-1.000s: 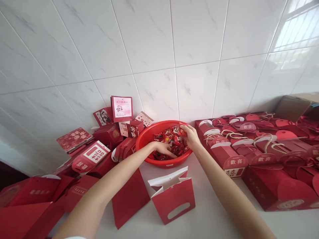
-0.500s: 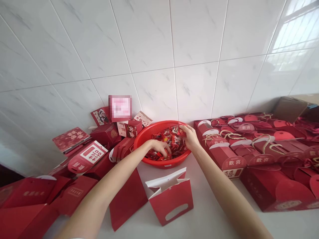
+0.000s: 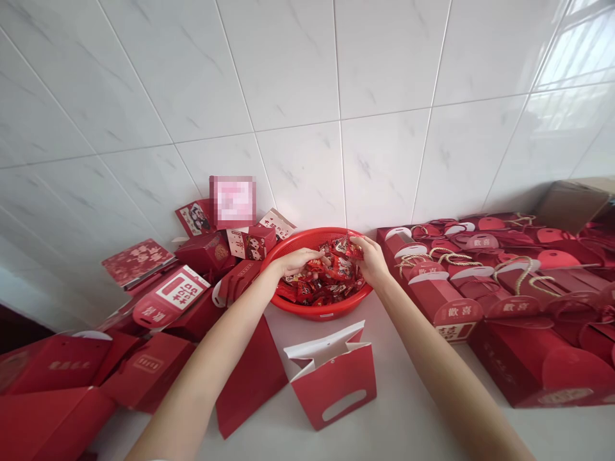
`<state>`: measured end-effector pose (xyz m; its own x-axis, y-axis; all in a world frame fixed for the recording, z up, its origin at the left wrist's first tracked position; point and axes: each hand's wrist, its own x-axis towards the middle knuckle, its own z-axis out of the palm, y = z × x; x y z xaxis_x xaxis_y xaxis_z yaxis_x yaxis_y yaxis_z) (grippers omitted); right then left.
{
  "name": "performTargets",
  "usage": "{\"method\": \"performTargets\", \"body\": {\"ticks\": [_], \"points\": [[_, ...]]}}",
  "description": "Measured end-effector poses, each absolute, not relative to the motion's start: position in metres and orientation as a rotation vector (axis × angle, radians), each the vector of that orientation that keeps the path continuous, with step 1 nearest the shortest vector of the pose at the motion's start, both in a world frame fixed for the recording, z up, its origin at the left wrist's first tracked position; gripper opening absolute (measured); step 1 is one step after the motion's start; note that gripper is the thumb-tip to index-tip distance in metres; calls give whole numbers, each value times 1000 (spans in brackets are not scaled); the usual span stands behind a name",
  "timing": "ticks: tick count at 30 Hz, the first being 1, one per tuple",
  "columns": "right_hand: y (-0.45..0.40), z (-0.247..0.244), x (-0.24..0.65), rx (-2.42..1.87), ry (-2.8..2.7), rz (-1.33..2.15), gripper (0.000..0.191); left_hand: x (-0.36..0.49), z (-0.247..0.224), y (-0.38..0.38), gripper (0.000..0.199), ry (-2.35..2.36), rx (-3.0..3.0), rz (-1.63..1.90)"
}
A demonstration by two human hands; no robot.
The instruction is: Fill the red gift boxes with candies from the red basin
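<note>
A red plastic basket (image 3: 319,310) against the wall holds many small red wrapped packets (image 3: 331,291). Over its left part is my left hand (image 3: 300,261), its fingers curled around a red packet (image 3: 314,264). At the right rim my right hand (image 3: 369,258) pinches another shiny red packet (image 3: 354,250). Just in front of the basket stands a red paper bag (image 3: 336,384), its white-lined top open and an oval window low on its front.
Red gift boxes (image 3: 177,291) lie piled at the left. Rows of closed red boxes with rope handles (image 3: 446,304) fill the right side, a brown carton (image 3: 571,205) behind them. A flat red bag (image 3: 252,378) lies beside the standing bag.
My left hand has risen from deeper among the packets and moved up toward the basket's middle. My right hand stays near the right rim. The view has shifted slightly.
</note>
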<state>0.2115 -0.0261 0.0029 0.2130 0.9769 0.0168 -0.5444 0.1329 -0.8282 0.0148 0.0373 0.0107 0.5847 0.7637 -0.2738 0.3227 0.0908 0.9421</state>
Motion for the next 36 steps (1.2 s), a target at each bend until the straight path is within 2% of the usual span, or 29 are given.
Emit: {"method": "performTargets", "body": {"ticks": [3,10,20,25,36], "points": [[-25,2,212,-800,-675,1231,24,13,9,38,51,956,1497,424],[-24,-1,212,-804,-703,1223,23,13,10,38,35,995,1437,433],[-26,3,213,-807,-738,1297,25,15,11,37,65,924,1464,780],[-30,7,211,-779,-829,1342,30,23,17,23,67,891,1573,977],[-67,36,196,-735,-1075,1256,26,27,41,-48,61,995,1767,1279]]}}
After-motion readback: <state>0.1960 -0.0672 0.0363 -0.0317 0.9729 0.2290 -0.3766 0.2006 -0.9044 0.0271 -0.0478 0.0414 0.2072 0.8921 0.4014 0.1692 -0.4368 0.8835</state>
